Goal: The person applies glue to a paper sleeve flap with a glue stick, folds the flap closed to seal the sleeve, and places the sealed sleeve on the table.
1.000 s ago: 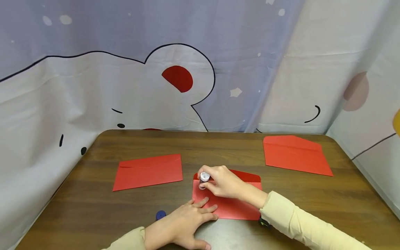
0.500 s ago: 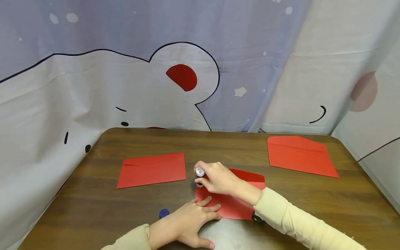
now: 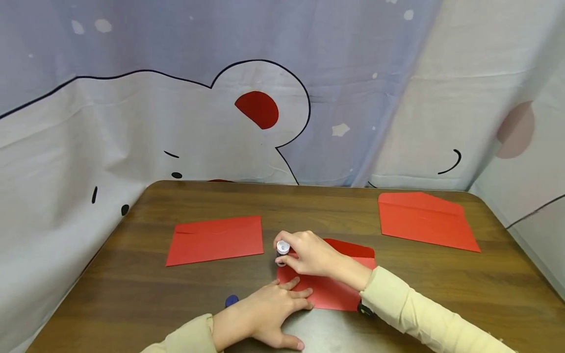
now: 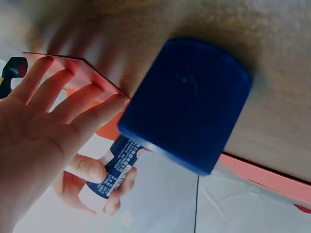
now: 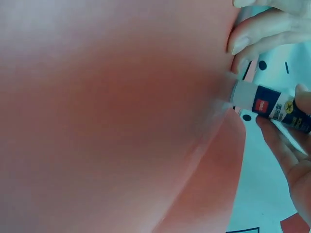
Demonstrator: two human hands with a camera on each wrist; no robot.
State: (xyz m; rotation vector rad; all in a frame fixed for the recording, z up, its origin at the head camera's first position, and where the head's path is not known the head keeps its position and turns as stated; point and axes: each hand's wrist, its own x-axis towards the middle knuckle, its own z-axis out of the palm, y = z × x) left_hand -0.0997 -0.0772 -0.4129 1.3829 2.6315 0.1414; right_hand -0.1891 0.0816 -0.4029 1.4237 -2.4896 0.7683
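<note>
My right hand (image 3: 311,252) pinches a glue stick (image 3: 283,247) between thumb and fingers, its lower end at the upper left corner of a red envelope (image 3: 331,294). The envelope's flap (image 3: 350,248) lies unfolded on the far side, partly covered by that hand. A dark blue label with white print wraps the glue stick's barrel (image 4: 119,165). My left hand (image 3: 269,314) rests with spread fingers on the envelope's lower left part. Beside the left wrist stands the blue cap (image 3: 231,300), large and close in the left wrist view.
Another red envelope (image 3: 216,241) lies to the left on the wooden table (image 3: 132,294). A third red envelope (image 3: 428,220), flap unfolded, lies at the far right. A printed curtain (image 3: 176,122) hangs behind the table.
The right hand has moved the glue stick a little left, to the envelope's left end. The left hand stays on the envelope. The head view has shifted slightly.
</note>
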